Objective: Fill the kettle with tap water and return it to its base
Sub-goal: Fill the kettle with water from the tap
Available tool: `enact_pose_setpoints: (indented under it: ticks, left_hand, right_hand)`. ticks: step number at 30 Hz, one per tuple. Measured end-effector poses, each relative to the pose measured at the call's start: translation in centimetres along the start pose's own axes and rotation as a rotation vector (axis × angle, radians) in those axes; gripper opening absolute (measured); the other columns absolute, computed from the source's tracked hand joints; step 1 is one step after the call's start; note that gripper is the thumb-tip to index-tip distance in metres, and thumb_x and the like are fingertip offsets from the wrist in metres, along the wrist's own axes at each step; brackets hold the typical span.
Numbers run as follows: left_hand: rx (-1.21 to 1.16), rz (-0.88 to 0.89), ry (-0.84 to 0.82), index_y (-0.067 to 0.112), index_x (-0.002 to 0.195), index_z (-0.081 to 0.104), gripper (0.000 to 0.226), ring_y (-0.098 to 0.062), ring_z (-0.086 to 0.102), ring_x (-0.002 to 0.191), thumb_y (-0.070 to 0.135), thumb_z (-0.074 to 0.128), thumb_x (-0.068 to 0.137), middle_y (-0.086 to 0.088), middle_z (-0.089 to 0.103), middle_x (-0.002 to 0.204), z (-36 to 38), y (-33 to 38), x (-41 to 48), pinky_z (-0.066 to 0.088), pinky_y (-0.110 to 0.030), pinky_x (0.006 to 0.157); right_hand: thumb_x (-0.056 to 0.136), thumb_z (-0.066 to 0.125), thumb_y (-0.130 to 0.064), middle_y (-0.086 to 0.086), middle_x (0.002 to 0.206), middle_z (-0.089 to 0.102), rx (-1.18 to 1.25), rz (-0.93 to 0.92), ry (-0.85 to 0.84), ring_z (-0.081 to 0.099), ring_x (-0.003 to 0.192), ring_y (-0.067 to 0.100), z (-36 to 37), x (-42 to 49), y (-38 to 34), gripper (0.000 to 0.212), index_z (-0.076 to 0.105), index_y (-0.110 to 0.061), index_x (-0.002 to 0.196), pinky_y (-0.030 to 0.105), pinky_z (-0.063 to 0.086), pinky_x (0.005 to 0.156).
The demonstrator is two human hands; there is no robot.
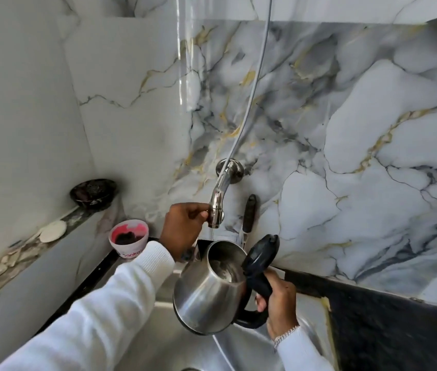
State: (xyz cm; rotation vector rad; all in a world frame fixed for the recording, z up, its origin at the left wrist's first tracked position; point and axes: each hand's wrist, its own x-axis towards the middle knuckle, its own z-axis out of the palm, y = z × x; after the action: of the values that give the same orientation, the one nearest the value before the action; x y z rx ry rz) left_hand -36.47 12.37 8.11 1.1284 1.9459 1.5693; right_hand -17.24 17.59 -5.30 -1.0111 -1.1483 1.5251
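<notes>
Kettle (206,290) hangs lid-open over the sink (158,341) beneath the tap (216,207), right hand (279,303) fingers wrapped round its handle; left hand (182,228) fingers pinch the tap; thin water stream falls

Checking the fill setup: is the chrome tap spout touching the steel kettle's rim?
Apart. The head view shows the chrome tap spout above the steel kettle, with wall and a thin water stream between them.

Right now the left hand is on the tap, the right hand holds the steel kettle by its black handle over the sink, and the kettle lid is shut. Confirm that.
The lid is wrong: in the head view the kettle's black lid is flipped open. The rest stands: left hand on the tap, right hand on the black handle, over the sink.
</notes>
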Motion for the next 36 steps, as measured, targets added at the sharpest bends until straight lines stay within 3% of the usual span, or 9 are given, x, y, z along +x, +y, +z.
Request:
enact_pose_setpoints:
  ticks: [3, 5, 7, 12, 16, 20, 24, 32, 36]
  left_hand:
    - [-0.082, -0.1, -0.041, -0.007, 0.1, 0.072, 0.019, -0.032, 0.072, 0.092, -0.008, 0.063, 0.084, -0.024, 0.074, 0.101, -0.1, -0.5, 1.5, 0.054, -0.042, 0.098]
    - [-0.094, -0.105, -0.08, -0.012, 0.1, 0.069, 0.019, -0.018, 0.072, 0.074, -0.011, 0.062, 0.083, -0.025, 0.073, 0.1, -0.2, -0.8, 2.2, 0.058, -0.027, 0.08]
    - [-0.098, -0.105, -0.127, -0.015, 0.099, 0.068, 0.019, -0.002, 0.067, 0.056, -0.013, 0.061, 0.082, -0.02, 0.072, 0.089, -0.3, -0.8, 2.5, 0.053, -0.012, 0.06]
    - [-0.067, -0.091, -0.174, -0.014, 0.09, 0.07, 0.013, -0.003, 0.066, 0.052, -0.015, 0.061, 0.08, -0.002, 0.072, 0.06, -0.4, -0.8, 3.2, 0.053, -0.011, 0.055]
    - [0.015, -0.058, -0.143, -0.011, 0.091, 0.071, 0.014, -0.021, 0.069, 0.069, -0.013, 0.066, 0.078, -0.023, 0.075, 0.085, -0.6, -0.2, 3.7, 0.059, -0.032, 0.083]
    - [0.053, -0.024, -0.129, -0.007, 0.094, 0.073, 0.018, -0.023, 0.072, 0.077, -0.013, 0.062, 0.081, -0.025, 0.075, 0.095, -1.0, 0.5, 3.8, 0.058, -0.026, 0.084]
    - [0.012, -0.003, -0.131, -0.002, 0.095, 0.074, 0.017, -0.03, 0.073, 0.094, -0.006, 0.065, 0.082, -0.022, 0.076, 0.095, -1.7, 0.9, 3.6, 0.054, -0.038, 0.098]
    - [-0.012, -0.018, -0.197, 0.005, 0.097, 0.076, 0.016, -0.026, 0.074, 0.094, 0.01, 0.069, 0.083, -0.016, 0.078, 0.092, -1.8, 0.4, 3.3, 0.054, -0.044, 0.1]
    - [0.012, -0.043, -0.23, 0.006, 0.087, 0.077, 0.02, -0.024, 0.075, 0.085, 0.018, 0.081, 0.072, -0.015, 0.079, 0.087, -1.5, 0.0, 3.3, 0.056, -0.044, 0.096]
  right_hand:
    - [0.074, 0.065, -0.039, 0.006, 0.03, 0.041, 0.002, -0.009, -0.015, 0.035, 0.026, 0.017, 0.7, 0.8, 0.2, 0.048, 0.056, -0.011, 0.036, 0.022, 0.029, 0.035]
    - [0.074, 0.065, -0.039, 0.006, 0.028, 0.04, 0.005, -0.019, -0.016, 0.035, 0.025, 0.017, 1.0, 1.3, 0.2, 0.05, 0.054, -0.011, 0.033, 0.021, 0.028, 0.036]
    - [0.073, 0.066, -0.041, 0.005, 0.029, 0.04, -0.008, -0.025, -0.026, 0.036, 0.025, 0.017, 1.3, 1.7, 0.3, 0.051, 0.054, -0.012, 0.033, 0.023, 0.028, 0.036]
    - [0.065, 0.068, -0.051, 0.007, 0.03, 0.041, -0.045, -0.028, -0.053, 0.036, 0.028, 0.019, 2.2, 2.2, 0.3, 0.051, 0.054, -0.012, 0.036, 0.026, 0.03, 0.039]
    - [0.064, 0.067, -0.053, 0.006, 0.03, 0.041, -0.059, -0.016, -0.061, 0.037, 0.029, 0.018, 2.7, 2.4, 0.2, 0.051, 0.054, -0.013, 0.035, 0.027, 0.031, 0.041]
    - [0.067, 0.067, -0.051, 0.006, 0.03, 0.042, -0.057, -0.029, -0.067, 0.036, 0.027, 0.018, 3.2, 2.4, 0.2, 0.051, 0.054, -0.013, 0.035, 0.029, 0.03, 0.041]
    - [0.066, 0.068, -0.05, 0.007, 0.033, 0.044, -0.052, -0.012, -0.063, 0.036, 0.027, 0.018, 3.1, 2.3, 0.5, 0.047, 0.058, -0.011, 0.039, 0.027, 0.028, 0.04]
    - [0.069, 0.066, -0.046, 0.005, 0.03, 0.042, -0.059, -0.01, -0.06, 0.036, 0.027, 0.017, 3.2, 2.3, 0.5, 0.047, 0.058, -0.013, 0.037, 0.028, 0.028, 0.041]
    - [0.071, 0.067, -0.047, 0.008, 0.03, 0.042, -0.085, -0.027, -0.058, 0.037, 0.028, 0.019, 3.0, 2.4, 0.6, 0.05, 0.057, -0.011, 0.037, 0.026, 0.029, 0.04]
